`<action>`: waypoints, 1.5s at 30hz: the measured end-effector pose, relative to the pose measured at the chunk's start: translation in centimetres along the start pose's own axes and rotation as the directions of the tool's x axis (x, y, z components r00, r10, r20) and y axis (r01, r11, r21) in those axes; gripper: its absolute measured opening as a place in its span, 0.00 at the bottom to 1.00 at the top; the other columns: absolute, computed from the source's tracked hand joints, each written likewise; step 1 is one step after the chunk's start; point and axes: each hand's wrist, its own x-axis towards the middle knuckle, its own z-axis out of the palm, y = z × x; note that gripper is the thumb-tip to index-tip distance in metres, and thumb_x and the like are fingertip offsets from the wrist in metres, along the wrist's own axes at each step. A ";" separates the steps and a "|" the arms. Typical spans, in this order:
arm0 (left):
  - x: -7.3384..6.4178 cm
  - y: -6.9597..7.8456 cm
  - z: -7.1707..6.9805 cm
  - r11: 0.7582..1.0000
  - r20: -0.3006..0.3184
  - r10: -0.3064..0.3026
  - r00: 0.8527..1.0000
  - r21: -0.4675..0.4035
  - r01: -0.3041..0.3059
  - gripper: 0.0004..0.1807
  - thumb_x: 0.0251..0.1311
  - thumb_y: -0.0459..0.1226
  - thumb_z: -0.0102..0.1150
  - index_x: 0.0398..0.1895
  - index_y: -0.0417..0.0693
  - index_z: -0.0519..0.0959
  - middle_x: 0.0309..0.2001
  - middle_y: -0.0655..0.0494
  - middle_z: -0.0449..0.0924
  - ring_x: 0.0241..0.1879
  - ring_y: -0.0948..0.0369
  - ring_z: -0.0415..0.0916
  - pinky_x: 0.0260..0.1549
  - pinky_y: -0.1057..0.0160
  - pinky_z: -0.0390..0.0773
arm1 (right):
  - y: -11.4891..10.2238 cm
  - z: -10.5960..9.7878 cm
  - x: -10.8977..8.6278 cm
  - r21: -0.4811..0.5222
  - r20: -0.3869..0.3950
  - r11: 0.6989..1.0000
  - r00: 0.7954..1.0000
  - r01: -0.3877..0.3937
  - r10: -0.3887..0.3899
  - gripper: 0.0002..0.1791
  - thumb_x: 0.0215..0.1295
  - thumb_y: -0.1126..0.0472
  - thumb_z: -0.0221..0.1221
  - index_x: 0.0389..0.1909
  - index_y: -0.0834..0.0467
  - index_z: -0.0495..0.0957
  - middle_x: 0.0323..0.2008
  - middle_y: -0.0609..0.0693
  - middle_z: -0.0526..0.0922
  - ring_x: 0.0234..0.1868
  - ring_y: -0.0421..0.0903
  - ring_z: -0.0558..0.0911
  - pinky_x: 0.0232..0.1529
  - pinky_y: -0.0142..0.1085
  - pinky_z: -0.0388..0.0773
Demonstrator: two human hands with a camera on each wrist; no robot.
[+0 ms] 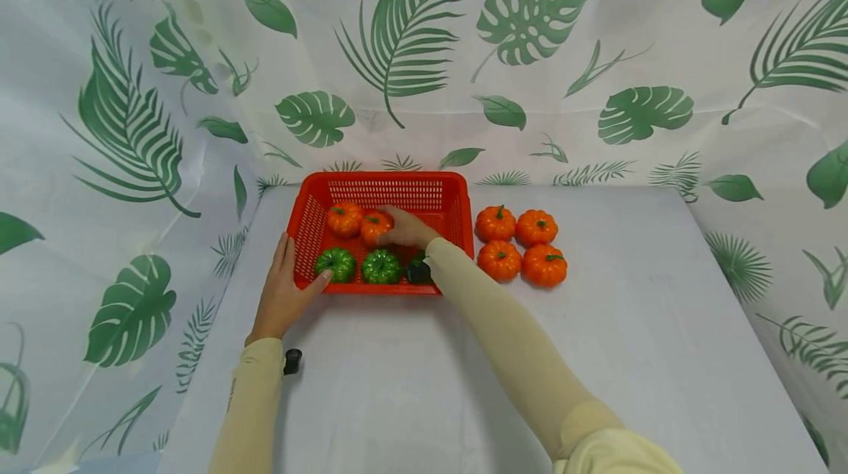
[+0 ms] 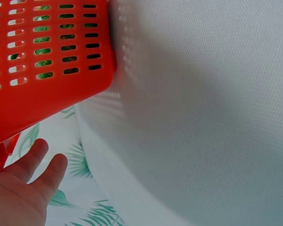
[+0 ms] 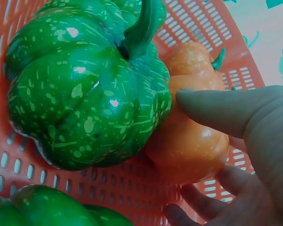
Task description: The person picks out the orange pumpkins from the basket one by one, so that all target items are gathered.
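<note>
My right hand (image 1: 406, 227) reaches into the red plastic basket (image 1: 457, 178) and holds a small orange pumpkin (image 1: 375, 229), thumb on one side and fingers around the other. Close by in the right wrist view is a speckled green pumpkin (image 3: 85, 94) with a curved stem. Another orange pumpkin (image 1: 345, 219) sits to the left of the held one. My left hand (image 1: 286, 297) rests at the basket's front left corner, its thumb over the rim. In the left wrist view its fingers (image 2: 51, 175) are straight and spread outside the basket.
Green pumpkins (image 1: 381, 266) line the basket's front side, one partly hidden by the right wrist. Several orange pumpkins (image 1: 499, 260) stand grouped on the white table (image 1: 636, 327) just right of the basket. A leaf-patterned curtain (image 1: 411, 91) encloses the table's back and sides.
</note>
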 end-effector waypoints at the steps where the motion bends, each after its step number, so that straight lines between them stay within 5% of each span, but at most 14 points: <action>1: 0.0 0.0 0.0 1.000 0.001 0.001 1.000 0.002 -0.001 0.63 0.67 0.65 0.63 0.89 0.45 0.40 0.88 0.49 0.34 0.83 0.37 0.44 0.74 0.30 0.54 | 0.1 0.0 0.0 -0.002 -0.006 1.000 1.000 -0.004 0.004 0.43 0.71 0.60 0.70 0.82 0.58 0.62 0.74 0.59 0.71 0.71 0.57 0.72 0.76 0.53 0.65; 18: -0.1 0.3 -0.1 1.000 0.011 -0.006 1.000 -0.014 0.006 0.64 0.67 0.66 0.63 0.89 0.44 0.39 0.88 0.52 0.32 0.83 0.38 0.42 0.75 0.30 0.53 | 0.7 -0.7 -0.6 -0.035 -0.133 0.999 0.991 0.026 -0.030 0.41 0.69 0.59 0.73 0.80 0.56 0.68 0.70 0.57 0.76 0.62 0.55 0.77 0.69 0.49 0.75; 35: -0.4 0.6 -0.1 1.000 0.021 -0.014 1.000 -0.011 0.014 0.63 0.68 0.65 0.63 0.88 0.43 0.38 0.88 0.49 0.32 0.83 0.37 0.41 0.75 0.30 0.53 | -0.2 -3.5 -3.4 -0.048 -0.189 0.995 0.977 0.093 -0.100 0.42 0.70 0.55 0.73 0.81 0.52 0.67 0.76 0.52 0.70 0.72 0.53 0.70 0.74 0.51 0.69; 45: -0.5 0.8 -0.3 1.000 0.026 -0.025 0.999 -0.011 0.025 0.61 0.70 0.61 0.65 0.89 0.44 0.37 0.88 0.49 0.31 0.84 0.37 0.41 0.75 0.30 0.52 | 0.4 -5.3 -5.4 -0.066 -0.246 0.993 0.962 0.102 -0.115 0.42 0.69 0.52 0.72 0.81 0.52 0.67 0.75 0.53 0.70 0.70 0.53 0.71 0.72 0.52 0.70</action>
